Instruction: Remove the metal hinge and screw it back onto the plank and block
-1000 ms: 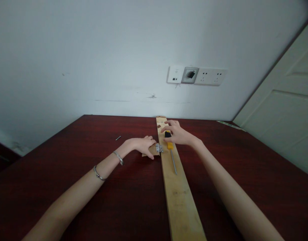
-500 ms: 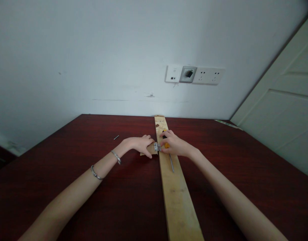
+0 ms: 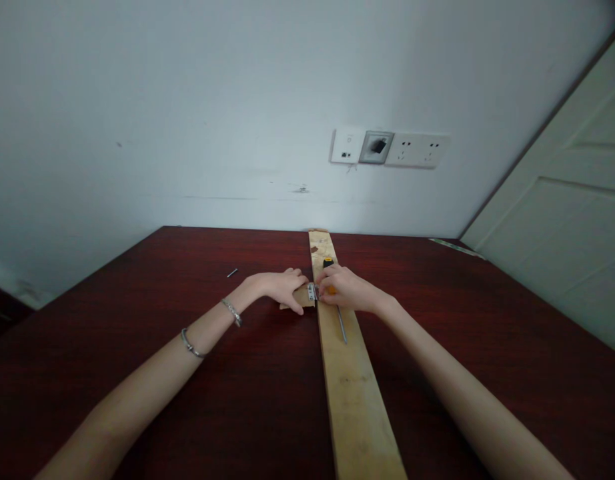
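Observation:
My left hand (image 3: 286, 289) grips a small wooden block (image 3: 303, 299) from the left, thumb at the near side and fingers at the far side. The block butts against a long wooden plank (image 3: 355, 393). A metal hinge (image 3: 311, 291) sits across the joint, its right leaf mostly hidden by fingers. My right hand (image 3: 341, 288) is over the plank, fingertips pinched together at the hinge's right leaf; anything small between them is hidden. Beneath that hand a screwdriver (image 3: 342, 325) lies along the plank, its black-and-yellow handle pointing away and its shaft towards me.
A loose screw (image 3: 232, 273) lies on the dark red table (image 3: 227, 400), left of my left hand. The wall behind carries sockets (image 3: 417, 151) and a switch plate (image 3: 346, 147). A pale door (image 3: 567, 200) stands at the right. A thin strip (image 3: 456, 248) lies along the far right edge.
My right hand's fingers have drawn closer together and shifted slightly left over the hinge's right leaf. More of the screwdriver handle's black end shows. My left hand has kept its place.

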The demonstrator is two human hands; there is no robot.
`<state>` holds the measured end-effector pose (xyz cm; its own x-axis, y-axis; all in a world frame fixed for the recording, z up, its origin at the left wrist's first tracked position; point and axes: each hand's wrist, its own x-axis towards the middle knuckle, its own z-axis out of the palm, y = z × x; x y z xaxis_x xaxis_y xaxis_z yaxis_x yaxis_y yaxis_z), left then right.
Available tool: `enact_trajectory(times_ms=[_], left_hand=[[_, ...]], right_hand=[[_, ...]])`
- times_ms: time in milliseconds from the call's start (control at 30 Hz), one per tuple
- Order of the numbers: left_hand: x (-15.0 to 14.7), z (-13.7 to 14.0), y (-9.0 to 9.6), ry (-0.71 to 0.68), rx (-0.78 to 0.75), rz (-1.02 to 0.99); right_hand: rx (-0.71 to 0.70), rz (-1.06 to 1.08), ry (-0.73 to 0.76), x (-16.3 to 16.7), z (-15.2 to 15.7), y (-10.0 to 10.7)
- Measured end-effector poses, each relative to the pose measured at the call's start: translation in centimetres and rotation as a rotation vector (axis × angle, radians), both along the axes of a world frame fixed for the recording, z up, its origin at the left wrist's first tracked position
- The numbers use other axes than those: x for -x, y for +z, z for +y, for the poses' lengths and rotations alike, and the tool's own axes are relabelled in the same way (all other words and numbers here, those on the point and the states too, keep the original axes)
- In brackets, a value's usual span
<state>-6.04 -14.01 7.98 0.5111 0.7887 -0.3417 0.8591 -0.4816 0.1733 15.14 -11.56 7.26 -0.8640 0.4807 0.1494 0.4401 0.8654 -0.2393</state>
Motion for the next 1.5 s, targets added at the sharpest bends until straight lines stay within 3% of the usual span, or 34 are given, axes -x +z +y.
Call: enact_trajectory(times_ms=[400,733,900,1133,1400,1500], left_hand=[[0.2,0.2,-0.1,-0.003,0.018,0.001],[0.0,0.0,0.0,0.009,0.011,-0.018],[0.2,0.1,-0.1,0.007,0.011,-0.019],[0.1,-0.1,0.2,0.015,0.019,-0.028],[0.4,0.1,-0.2,0.017,0.021,-0.054],[0.8,0.2,0.5,-0.001,-0.026,-0.154]], right_hand=[[0.051,0.044,0.037,-0.3,0.4,-0.1],[0.136,0.095,-0.12,-0.4,0.4,0.1],[0.043,0.117,-0.045,0.0,0.1,0.2],[0.081,0.132,-0.026,0.2,-0.3,0.7],[0.19,0.318,-0.1,-0.4,-0.2,1.8],[0.215,0.434,-0.134,-0.6,-0.2,2.1]])
